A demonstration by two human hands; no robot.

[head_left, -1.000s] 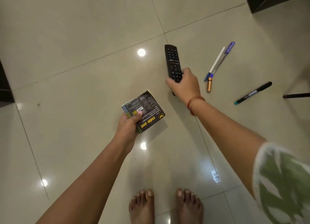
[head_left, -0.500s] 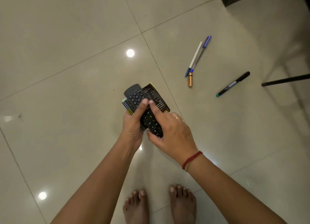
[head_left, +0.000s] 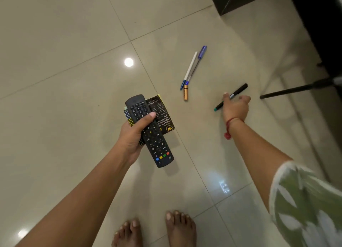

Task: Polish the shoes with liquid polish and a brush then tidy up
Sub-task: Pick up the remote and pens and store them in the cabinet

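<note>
Tidying, by the look of it: no shoes, polish or brush anywhere in view, only loose clutter on the floor [head_left: 74,80]. Left hand [head_left: 133,135] wrapped round remote [head_left: 154,143] and pad [head_left: 162,115] together, thumb pressed across the buttons, remote lying skew on top and overhanging toward the feet. Right hand [head_left: 236,108] down over the marker [head_left: 240,88], fingers spread either side of the barrel; too blurred to tell whether pinching yet or merely touching.

Best to close thumb and forefinger on the barrel's middle, not the green tip, and lift straight up rather than drag; likely to roll on glossy tile. Then tuck alongside the remote under the left thumb, or keep in the right palm, leaving fingers free for the pens [head_left: 190,69] and battery [head_left: 185,93] lying just beside each other farther out. Worth squaring the remote on the pad first; likely to slip out of a loosened grip. Mind the dark pole [head_left: 296,88] near the marker's far end.
</note>
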